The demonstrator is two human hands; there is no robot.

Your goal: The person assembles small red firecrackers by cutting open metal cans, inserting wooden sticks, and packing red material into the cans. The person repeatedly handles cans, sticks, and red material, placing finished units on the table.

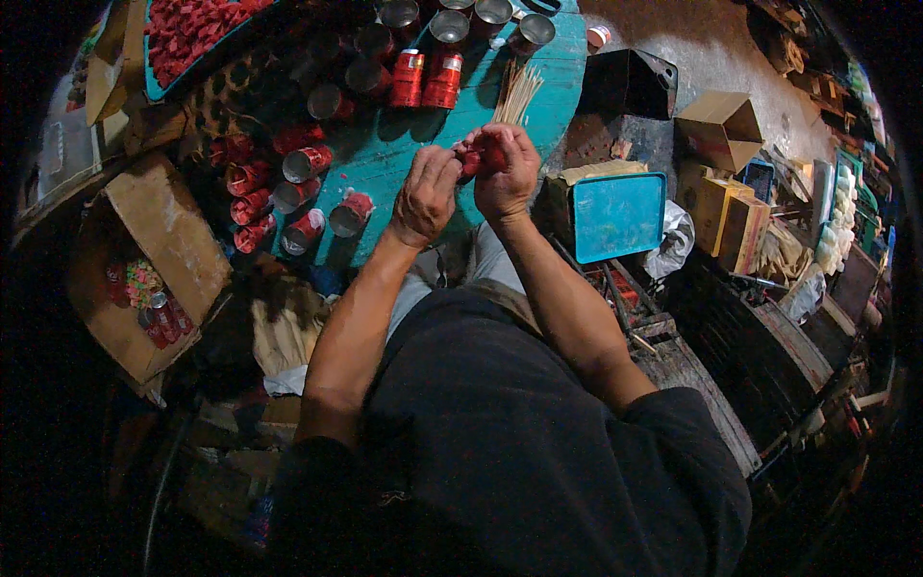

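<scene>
Hands (468,178) around small red piece (473,160)

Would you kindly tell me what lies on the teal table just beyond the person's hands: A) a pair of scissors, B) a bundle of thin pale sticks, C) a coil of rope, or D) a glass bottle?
B: a bundle of thin pale sticks lies fanned out on the teal table just past the right hand and left hand, which together pinch a small red piece.
</scene>
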